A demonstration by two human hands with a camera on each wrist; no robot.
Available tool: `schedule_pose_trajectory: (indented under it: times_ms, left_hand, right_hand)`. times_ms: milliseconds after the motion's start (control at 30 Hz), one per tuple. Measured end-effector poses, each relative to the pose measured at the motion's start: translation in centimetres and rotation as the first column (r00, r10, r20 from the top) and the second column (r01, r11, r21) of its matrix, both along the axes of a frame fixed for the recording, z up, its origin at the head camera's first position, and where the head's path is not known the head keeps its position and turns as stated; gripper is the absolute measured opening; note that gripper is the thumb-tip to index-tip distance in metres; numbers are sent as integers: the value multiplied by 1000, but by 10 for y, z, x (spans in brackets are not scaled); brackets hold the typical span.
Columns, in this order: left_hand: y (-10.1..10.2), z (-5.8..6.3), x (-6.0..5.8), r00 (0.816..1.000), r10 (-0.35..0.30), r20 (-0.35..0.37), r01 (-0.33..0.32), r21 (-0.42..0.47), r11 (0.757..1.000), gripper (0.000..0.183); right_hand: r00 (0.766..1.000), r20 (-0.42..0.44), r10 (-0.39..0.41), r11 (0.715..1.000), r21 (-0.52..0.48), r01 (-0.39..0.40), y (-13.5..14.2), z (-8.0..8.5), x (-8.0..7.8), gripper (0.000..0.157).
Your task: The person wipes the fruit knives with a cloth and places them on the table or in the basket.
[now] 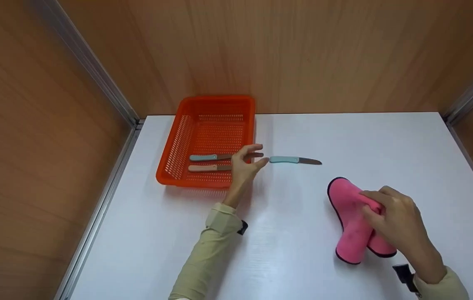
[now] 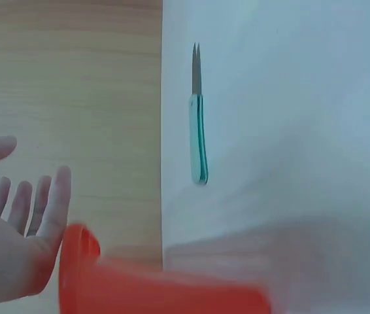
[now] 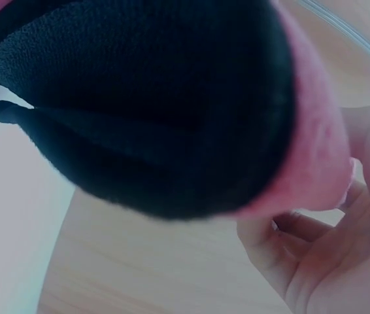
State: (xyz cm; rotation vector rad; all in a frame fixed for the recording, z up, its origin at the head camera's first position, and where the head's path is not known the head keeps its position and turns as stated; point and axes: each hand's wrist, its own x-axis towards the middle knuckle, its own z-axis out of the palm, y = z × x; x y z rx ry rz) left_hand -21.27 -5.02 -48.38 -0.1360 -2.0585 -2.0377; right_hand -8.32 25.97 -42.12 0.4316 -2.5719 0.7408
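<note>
Nearest me, the right hand (image 1: 401, 216) pinches a pink, black-edged fabric item (image 1: 351, 216). Farther off, the left hand (image 1: 244, 168), thumb and fingers spread, hovers over the orange plastic basket's (image 1: 171, 182) right side, near two knives (image 1: 203, 158) inside; a turquoise-handled knife (image 1: 284, 159) lies just right of its thumb on the white table (image 1: 294, 250).

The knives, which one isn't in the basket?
The blue-handled knife on the white table, right of the orange basket. The other blue-handled knife and the pinkish-handled knife lie inside it.
</note>
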Motion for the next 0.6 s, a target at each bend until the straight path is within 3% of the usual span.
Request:
schedule_pose_trajectory:
  times_ms: [167, 333, 600]
  left_hand:
    - [23, -5, -1, 995, 86, 52, -86, -18, 996, 28]
    - [42, -10, -3, 986, 133, 96, -127, -70, 989, 28]
    - [56, -28, -9, 951, 205, 233, -164, -184, 969, 35]
  right_hand:
    - [1000, 11, 2, 1000, -5, -1, 1, -1, -1, 21]
    - [1000, 15, -8, 1000, -9, 8, 1, -2, -1, 21]
    - [999, 30, -9, 1000, -12, 10, 1, -3, -2, 21]
